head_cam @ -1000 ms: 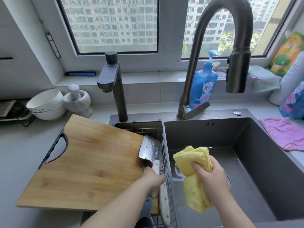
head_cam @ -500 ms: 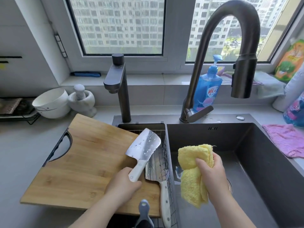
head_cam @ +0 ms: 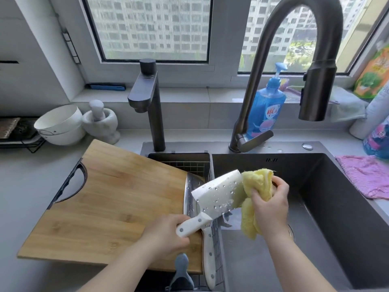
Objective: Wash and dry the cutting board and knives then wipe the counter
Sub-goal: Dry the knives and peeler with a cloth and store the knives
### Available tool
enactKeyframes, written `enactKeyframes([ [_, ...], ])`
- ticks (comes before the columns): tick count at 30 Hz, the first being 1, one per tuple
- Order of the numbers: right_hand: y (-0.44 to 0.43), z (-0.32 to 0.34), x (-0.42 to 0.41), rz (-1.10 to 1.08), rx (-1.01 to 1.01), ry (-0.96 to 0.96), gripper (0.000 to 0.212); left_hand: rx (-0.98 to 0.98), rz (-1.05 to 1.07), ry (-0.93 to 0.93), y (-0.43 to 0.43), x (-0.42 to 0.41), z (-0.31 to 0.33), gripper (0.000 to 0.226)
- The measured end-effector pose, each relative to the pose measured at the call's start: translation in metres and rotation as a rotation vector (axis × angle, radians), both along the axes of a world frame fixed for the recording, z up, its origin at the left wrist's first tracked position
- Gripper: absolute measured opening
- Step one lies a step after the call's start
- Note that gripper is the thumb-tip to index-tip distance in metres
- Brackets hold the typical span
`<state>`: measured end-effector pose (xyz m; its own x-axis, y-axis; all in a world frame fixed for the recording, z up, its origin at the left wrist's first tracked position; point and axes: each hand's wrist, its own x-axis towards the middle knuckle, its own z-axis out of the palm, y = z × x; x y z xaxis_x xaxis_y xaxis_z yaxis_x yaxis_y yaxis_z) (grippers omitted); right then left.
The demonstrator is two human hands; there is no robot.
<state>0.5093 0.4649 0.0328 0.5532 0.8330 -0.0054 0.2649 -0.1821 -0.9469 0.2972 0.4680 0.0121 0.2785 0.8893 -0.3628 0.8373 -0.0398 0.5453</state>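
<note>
Head view: the left grip [head_cam: 166, 234] is curled round the white handle of a broad knife [head_cam: 219, 192], holding it in the air. Its blade slants up and to the right above the divider of the sink [head_cam: 328, 186] and is beaded with water drops. The right grip [head_cam: 271, 209] is closed on a bunched yellow cloth [head_cam: 250, 220], which touches the far end of that blade over the dark basin. A second knife [head_cam: 208, 260] with a white handle lies in the wire rack [head_cam: 200, 165] at the left of the sink, blade pointing away, just beside the right edge of the wooden cutting board [head_cam: 113, 199]. The board lies flat on the grey table [head_cam: 25, 186], its right end reaching over the rack. A pink cloth [head_cam: 366, 175] lies on the table right of the sink, and a blue soap bottle [head_cam: 267, 110] stands behind the tall tap [head_cam: 294, 60]. White bowls [head_cam: 61, 125] sit at the back left.
</note>
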Motion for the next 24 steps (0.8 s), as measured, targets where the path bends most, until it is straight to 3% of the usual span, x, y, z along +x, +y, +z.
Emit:
enactKeyframes([
  [5, 0.009, -0.011, -0.017, 0.167, -0.228, -0.357, 0.061, -0.080, -0.042, -0.093, 0.009, 0.000, -0.009, 0.035],
  [8, 0.013, -0.017, -0.031, 0.272, -0.312, -0.430, 0.070, -0.129, -0.031, -0.150, 0.014, -0.004, -0.011, 0.032],
  [10, 0.016, -0.023, -0.038, 0.330, -0.341, -0.476, 0.065, -0.125, -0.060, -0.127, 0.017, -0.007, -0.013, 0.028],
  [13, 0.018, -0.028, -0.042, 0.382, -0.311, -0.560, 0.051, -0.096, -0.095, -0.067, 0.019, -0.010, -0.015, 0.012],
  [17, 0.013, -0.027, -0.053, 0.544, -0.218, -0.711, 0.049, -0.099, -0.095, -0.038, 0.020, -0.010, -0.019, 0.010],
  [20, 0.014, -0.032, -0.066, 0.757, -0.048, -0.908, 0.048, -0.100, -0.092, -0.036, 0.021, -0.009, -0.018, 0.026],
  [22, 0.021, -0.030, -0.065, 0.811, -0.018, -0.928, 0.047, -0.077, -0.105, -0.005, 0.020, -0.008, -0.017, 0.027],
  [24, 0.028, -0.032, -0.048, 0.724, -0.069, -0.859, 0.048, -0.047, -0.116, 0.023, 0.019, -0.008, -0.019, 0.013],
])
